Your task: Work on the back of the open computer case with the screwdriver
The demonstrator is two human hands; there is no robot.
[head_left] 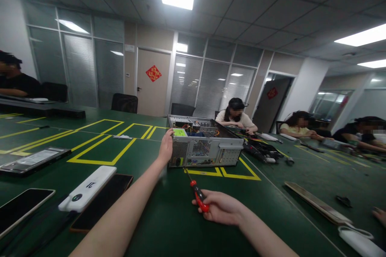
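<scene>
An open desktop computer case (205, 144) lies on the green table (169, 217), its rear panel facing me and its cables and a green label showing on top. My left hand (166, 145) is stretched out and grips the case's near left corner. My right hand (219, 207) rests on the table in front of the case and holds a red-handled screwdriver (197, 192), whose shaft points up and left toward the case's lower rear edge.
On the left lie a white power bank (87, 188), dark phones (21, 207) and a tablet (33, 160). A long flat panel (316, 204) lies at the right. Other people sit at the far side with more opened hardware (262, 150). Yellow tape lines mark the table.
</scene>
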